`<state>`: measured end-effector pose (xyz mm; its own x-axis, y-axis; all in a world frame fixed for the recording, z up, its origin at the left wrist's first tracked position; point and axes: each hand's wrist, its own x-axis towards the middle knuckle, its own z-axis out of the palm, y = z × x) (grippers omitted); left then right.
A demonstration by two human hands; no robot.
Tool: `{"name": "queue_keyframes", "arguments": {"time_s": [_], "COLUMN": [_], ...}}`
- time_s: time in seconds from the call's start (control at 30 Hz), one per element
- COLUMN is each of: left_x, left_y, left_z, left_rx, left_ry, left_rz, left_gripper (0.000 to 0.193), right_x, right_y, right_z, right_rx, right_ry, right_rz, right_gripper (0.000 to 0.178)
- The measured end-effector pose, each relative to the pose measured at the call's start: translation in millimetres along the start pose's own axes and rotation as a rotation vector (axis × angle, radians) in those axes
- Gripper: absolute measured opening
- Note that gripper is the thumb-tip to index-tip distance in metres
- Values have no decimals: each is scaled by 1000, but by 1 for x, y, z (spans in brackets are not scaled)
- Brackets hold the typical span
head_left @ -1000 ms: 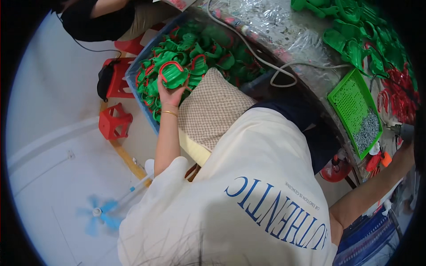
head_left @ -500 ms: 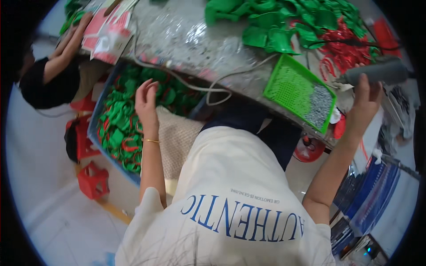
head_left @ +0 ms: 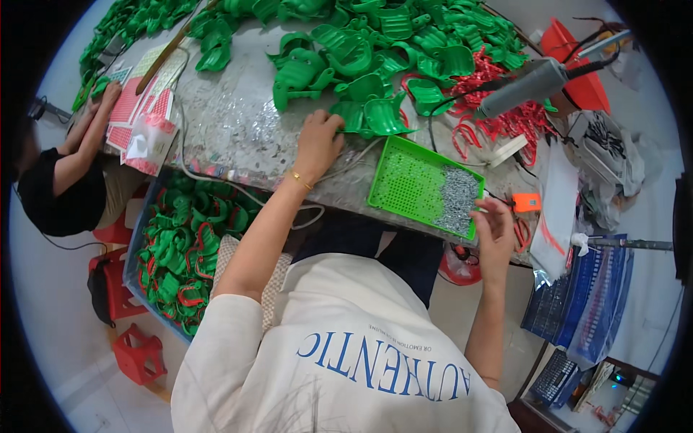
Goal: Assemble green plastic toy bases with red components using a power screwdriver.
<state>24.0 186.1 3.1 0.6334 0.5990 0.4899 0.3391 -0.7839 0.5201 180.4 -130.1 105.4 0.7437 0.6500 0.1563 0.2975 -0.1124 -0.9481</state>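
My left hand [head_left: 321,144] reaches onto the worktable, its curled fingers closed at the near edge of a curved green plastic piece [head_left: 349,115]. My right hand [head_left: 495,229] is at the right end of a bright green perforated tray [head_left: 406,205]. Its thumb and forefinger come together beside a heap of small silvery screws [head_left: 460,196]; whatever lies between the tips is too small to make out. A grey powered screwdriver [head_left: 525,88] with a black cord is beyond the tray, out of my hands.
More green pieces [head_left: 393,25] cover the far table, beside red plastic strips [head_left: 509,119]. A blue bin [head_left: 137,270] of green-and-red parts stands below left. A white cable [head_left: 216,180] crosses the table edge. A co-worker's arm [head_left: 86,141] is at left; an orange box [head_left: 526,202] lies right.
My right hand has let go of the screwdriver and come down to the screw tray. My left hand has moved from above the bin to the green piece on the table.
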Motion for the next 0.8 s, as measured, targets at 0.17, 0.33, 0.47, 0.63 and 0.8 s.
{"name": "queue_keyframes", "arguments": {"time_s": [0.17,0.33,0.47,0.63,0.8], "left_x": [-7,-16,-28,-40,-55], "left_y": [6,13,41,93,85], "left_z": [-42,-90,-110,-92,-62], "left_rx": [-44,5,-323,-692,-938], "left_ry": [137,288,100,-203,-311], "left_rz": [-54,-171,-98,29,-56], "left_gripper": [22,21,23,25,30], "right_x": [-17,-17,0,38,54], "right_y": [15,29,8,-29,-21], "right_z": [-10,-1,33,66,71], "right_rx": [56,117,204,191,197], "right_ry": [-80,-93,-145,-305,-598], "right_rz": [115,157,133,188,349], "right_gripper": [26,22,22,30,33]}}
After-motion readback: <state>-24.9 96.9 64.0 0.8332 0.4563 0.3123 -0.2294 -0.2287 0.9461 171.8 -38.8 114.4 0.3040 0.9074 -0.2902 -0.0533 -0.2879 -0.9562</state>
